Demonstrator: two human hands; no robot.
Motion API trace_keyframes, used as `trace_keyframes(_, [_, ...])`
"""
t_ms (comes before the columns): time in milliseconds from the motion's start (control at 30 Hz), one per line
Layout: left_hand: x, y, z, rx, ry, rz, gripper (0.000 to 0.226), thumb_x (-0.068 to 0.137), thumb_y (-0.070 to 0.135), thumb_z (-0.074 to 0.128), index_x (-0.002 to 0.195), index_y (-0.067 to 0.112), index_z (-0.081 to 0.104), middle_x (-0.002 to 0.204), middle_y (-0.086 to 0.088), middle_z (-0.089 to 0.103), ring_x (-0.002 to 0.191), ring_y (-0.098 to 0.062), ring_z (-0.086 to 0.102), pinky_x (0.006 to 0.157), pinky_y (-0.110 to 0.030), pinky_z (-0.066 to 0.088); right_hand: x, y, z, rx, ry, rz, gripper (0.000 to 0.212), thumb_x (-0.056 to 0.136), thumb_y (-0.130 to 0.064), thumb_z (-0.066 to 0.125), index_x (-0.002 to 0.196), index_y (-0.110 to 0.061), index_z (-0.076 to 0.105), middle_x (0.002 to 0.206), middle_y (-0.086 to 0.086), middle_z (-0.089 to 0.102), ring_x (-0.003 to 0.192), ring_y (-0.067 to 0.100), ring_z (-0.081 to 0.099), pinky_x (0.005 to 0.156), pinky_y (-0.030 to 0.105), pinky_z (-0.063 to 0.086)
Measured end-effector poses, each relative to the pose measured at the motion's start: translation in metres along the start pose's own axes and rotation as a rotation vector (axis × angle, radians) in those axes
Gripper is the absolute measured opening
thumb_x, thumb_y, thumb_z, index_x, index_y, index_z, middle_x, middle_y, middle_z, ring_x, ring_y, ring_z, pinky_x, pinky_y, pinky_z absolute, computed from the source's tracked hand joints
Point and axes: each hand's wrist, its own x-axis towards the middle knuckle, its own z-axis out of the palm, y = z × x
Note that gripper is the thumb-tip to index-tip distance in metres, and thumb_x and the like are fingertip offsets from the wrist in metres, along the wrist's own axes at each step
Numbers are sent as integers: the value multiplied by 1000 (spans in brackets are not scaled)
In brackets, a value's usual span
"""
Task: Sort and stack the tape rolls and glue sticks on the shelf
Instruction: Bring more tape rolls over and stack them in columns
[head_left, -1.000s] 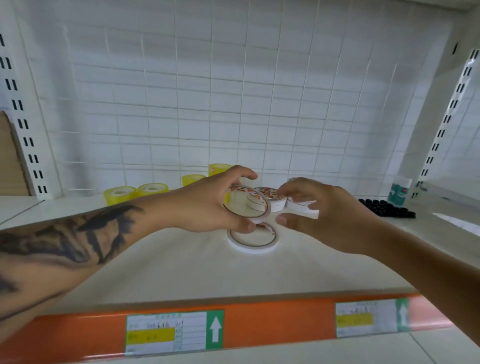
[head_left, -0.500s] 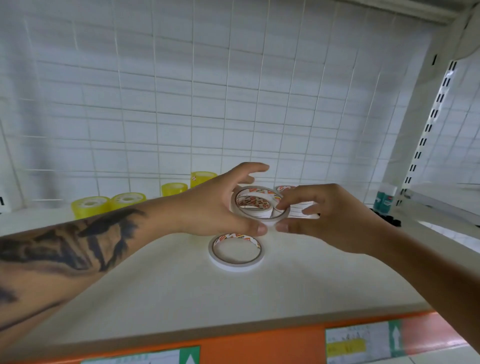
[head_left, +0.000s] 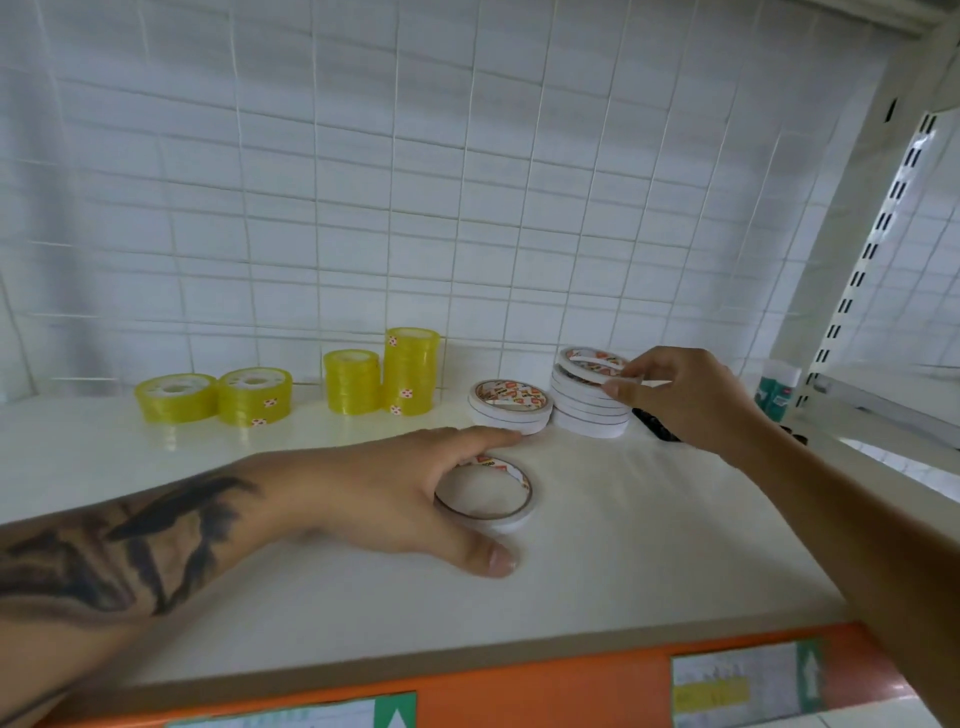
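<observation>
Left grip (head_left: 415, 499) spread over flat tape roll (head_left: 488, 493), fingers partly hidden, right grip (head_left: 680, 400) pinching top roll (head_left: 589, 364) of stack, prob. touching.

A shop, by the look of it; a white shelf (head_left: 649, 545) with an orange price strip (head_left: 519, 691) carrying printed labels (head_left: 737, 688); slotted uprights (head_left: 878, 228) and a wire-grid back panel (head_left: 415, 182); stock in stacks, yellow tape rolls (head_left: 410, 371) and white tape rolls (head_left: 589, 410).
</observation>
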Motion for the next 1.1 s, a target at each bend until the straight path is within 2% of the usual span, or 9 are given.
trace_keyframes(100, [1,-3,-2,-5,8,25,94,73,67,80,151,57,29,144,36,44,134,11,42,116,-28,36,0,3,2,37,-15,15,29,81,-51,80,101,-32,73,101,-21,69,83,23,71,67,30,56])
trace_keyframes(233, [1,-4,-7,-3,28,0,83,79,57,82,148,53,36,132,35,54,124,11,51,111,-27,43,2,5,5,9,-16,6,33,81,-56,78,105,-34,72,115,-14,69,89,10,66,69,25,52])
trace_keyframes(467, [2,-7,-8,-5,61,-16,88,72,65,83,146,55,38,132,35,55,124,11,52,112,-28,43,-4,2,7,-72,-56,-6,43,85,-59,71,123,-43,60,130,-8,67,109,18,64,90,38,52])
trace_keyframes(567, [1,-5,-8,-17,111,-12,85,71,59,87,144,53,43,123,32,60,117,11,56,108,-28,46,-19,-12,2,-213,-29,-122,59,91,-56,65,146,-40,47,148,-4,54,134,22,50,101,36,41])
trace_keyframes(633, [-1,-3,-9,14,172,-16,86,70,56,89,144,52,44,121,34,59,117,15,53,106,-19,44,-34,-24,-2,-285,-43,-207,64,93,-58,60,152,-42,39,161,-6,38,147,19,35,114,36,30])
trace_keyframes(733, [-1,0,-12,28,274,14,79,69,53,90,137,56,48,119,38,60,114,17,54,98,-9,44,-59,-37,-6,-377,-155,-302,70,89,-73,47,153,-55,25,168,-16,15,155,10,13,122,35,16])
trace_keyframes(867, [4,3,-17,13,410,5,76,70,58,87,136,50,50,120,35,62,114,16,56,100,-17,48,-90,-39,-7,-355,-339,-320,74,79,-89,35,147,-70,11,162,-34,-5,151,-5,-3,124,32,8])
trace_keyframes(1000, [21,8,-19,66,485,-41,81,71,65,82,141,48,46,134,26,57,122,4,54,95,-15,44,-103,-33,1,-401,-579,-244,80,73,-94,26,146,-71,1,165,-25,-16,153,2,-16,127,37,-1])
trace_keyframes(1100, [39,15,-25,124,497,-84,86,70,68,80,145,47,43,136,17,56,126,-4,53,96,-18,42,-105,-32,4,-391,-647,-207,77,78,-92,21,149,-68,5,168,-20,-9,153,2,-12,126,38,-4])
